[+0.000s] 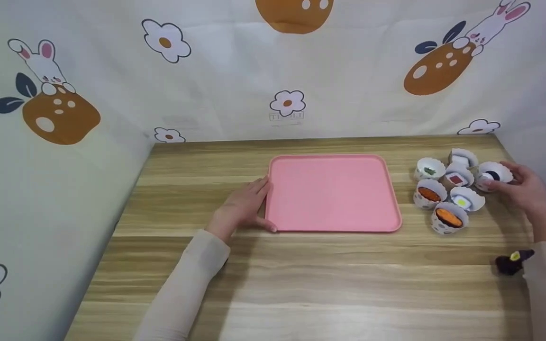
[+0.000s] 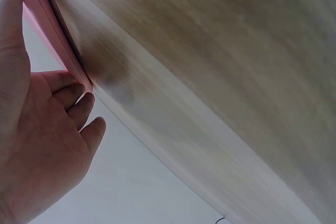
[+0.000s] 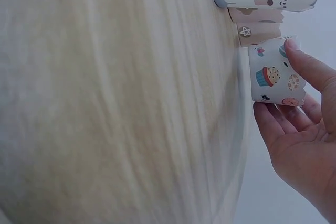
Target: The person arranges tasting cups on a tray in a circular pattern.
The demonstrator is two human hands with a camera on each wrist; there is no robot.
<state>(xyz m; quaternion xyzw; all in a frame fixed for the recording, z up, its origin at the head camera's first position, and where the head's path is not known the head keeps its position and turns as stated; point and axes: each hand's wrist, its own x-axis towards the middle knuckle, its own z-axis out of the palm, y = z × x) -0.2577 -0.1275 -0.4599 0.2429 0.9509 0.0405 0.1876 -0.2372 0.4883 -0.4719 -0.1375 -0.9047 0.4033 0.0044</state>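
In the head view my left hand rests at the left edge of a pink tray, fingers along its side and thumb by the near corner. The left wrist view shows the fingertips touching the tray's rim. My right hand holds a small scalloped paper cup with a white and black piece inside, thumb on its near side. The cup's cupcake print shows in the right wrist view. This cup stands at the right end of a cluster of similar cups.
The cluster includes cups with an orange-topped piece, a reddish-orange filling, a yellow and white piece, a red square and green bits. A small black object with yellow lies beside my right sleeve. Patterned cloth hangs behind the table.
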